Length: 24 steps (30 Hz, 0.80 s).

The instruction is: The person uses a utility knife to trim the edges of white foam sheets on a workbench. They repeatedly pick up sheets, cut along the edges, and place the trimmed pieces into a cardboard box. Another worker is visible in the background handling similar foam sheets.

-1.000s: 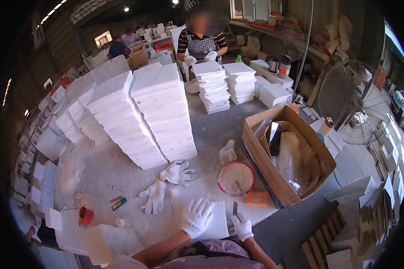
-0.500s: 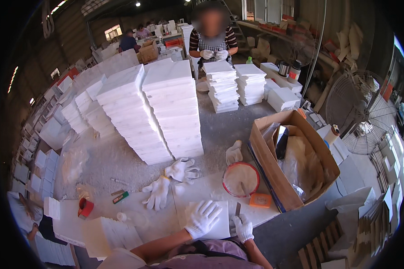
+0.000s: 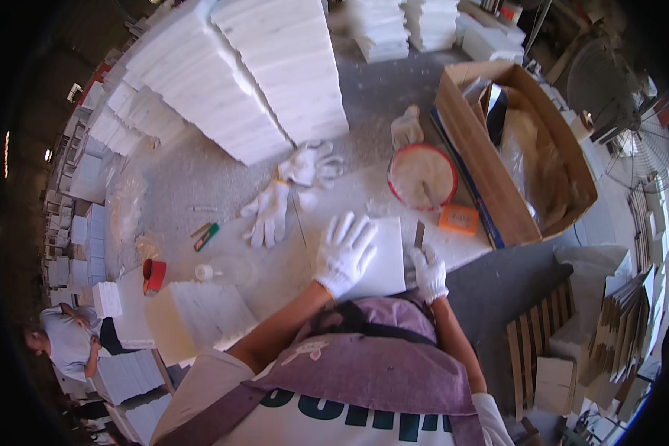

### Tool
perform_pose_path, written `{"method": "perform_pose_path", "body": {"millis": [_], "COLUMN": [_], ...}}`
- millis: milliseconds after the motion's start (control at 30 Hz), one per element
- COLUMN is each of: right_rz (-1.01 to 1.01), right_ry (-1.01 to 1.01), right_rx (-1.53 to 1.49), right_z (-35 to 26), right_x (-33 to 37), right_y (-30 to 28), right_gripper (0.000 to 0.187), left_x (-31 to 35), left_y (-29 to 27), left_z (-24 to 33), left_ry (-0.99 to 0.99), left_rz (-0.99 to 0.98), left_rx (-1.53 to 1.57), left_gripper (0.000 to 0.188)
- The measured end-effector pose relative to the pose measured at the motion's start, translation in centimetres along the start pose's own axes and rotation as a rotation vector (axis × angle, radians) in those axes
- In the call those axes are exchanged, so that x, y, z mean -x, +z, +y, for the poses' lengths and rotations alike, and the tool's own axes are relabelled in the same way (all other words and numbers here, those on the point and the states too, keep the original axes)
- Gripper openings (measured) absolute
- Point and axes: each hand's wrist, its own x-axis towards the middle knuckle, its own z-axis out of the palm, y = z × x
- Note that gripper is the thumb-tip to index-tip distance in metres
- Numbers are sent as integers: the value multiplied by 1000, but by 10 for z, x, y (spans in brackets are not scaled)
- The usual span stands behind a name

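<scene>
My left hand point(image 3: 346, 254), in a white knitted glove, lies flat with fingers spread on the left part of a white square tile point(image 3: 386, 256) in front of me. To the right of the tile, my gloved right hand point(image 3: 429, 273) is closed around a flat scraper point(image 3: 420, 233). Only its dark, narrow blade shows, pointing away from me; the grip hides the rest. Beyond the tile stands a red-rimmed bowl point(image 3: 389, 178) of pale powder or paste with a tool standing in it. An orange box point(image 3: 459, 220) sits between bowl and right hand.
Spare white gloves point(image 3: 270, 214) lie left of the bowl. Tall tile stacks point(image 3: 282, 67) rise behind them. An open cardboard box point(image 3: 464, 126) stands at right. Red tape point(image 3: 153, 276), a green cutter point(image 3: 207, 236) and a small tile stack point(image 3: 201, 316) are at left. Another person point(image 3: 70, 342) is far left.
The view has tilted down, so the co-worker behind the stacks has left the picture. My left hand's fingers now point more directly away from me. The right hand still grips the scraper.
</scene>
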Motion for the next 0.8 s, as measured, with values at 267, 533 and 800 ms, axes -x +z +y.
{"method": "perform_pose_path", "body": {"millis": [267, 533, 800], "right_rz": [-23, -30, 60], "right_ry": [38, 59, 39], "right_rx": [24, 11, -284], "right_z": [18, 16, 23], "right_x": [-11, -10, 11], "right_y": [-2, -3, -29], "right_gripper": [26, 27, 26], "left_x": [44, 96, 96], "left_y": [-20, -27, -41], "left_z": [-32, -23, -18], "left_ry": [-236, -587, -934], "left_rz": [110, 188, 147], "left_rx": [-120, 323, 823], "left_gripper": [38, 30, 22]}}
